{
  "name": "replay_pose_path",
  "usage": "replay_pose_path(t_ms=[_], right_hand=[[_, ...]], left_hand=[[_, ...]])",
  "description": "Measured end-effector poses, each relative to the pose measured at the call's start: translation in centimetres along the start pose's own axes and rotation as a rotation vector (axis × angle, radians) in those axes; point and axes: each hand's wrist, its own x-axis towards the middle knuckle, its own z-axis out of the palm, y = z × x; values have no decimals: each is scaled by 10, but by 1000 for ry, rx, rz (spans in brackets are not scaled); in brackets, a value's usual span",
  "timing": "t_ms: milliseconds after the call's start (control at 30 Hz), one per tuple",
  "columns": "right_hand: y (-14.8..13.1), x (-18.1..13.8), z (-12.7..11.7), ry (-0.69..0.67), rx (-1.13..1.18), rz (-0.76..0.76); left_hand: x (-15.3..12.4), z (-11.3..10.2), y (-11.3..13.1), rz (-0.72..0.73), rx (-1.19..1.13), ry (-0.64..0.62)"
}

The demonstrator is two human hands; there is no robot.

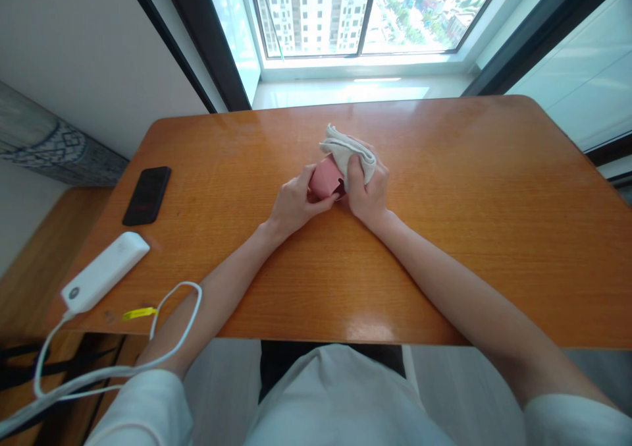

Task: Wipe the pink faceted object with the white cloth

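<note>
Pink object [326,177]: small, with smooth, bluntly angled sides; dark, jagged-edged patch at the lower right, opening or marking not distinguishable.
Pink object, position: held in the left hand [290,203], over the far middle part of the bench [444,235]; contact with the surface below not discernible.
Cloth [344,149]: pale grey-white, folded into several layers, one corner pointing up and left.
Cloth, position: gripped by the right hand [369,192], against the upper right side of the pink object, partly covering it.
</note>
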Motion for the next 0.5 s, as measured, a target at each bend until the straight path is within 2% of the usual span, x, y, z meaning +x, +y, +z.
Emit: replay_pose_path(t_ms=[267,500], right_hand=[[2,-5,4,102,90,389],[21,-6,9,134,172,450]], left_hand=[[0,-1,0,5,12,2],[0,0,-2,14,16,26]])
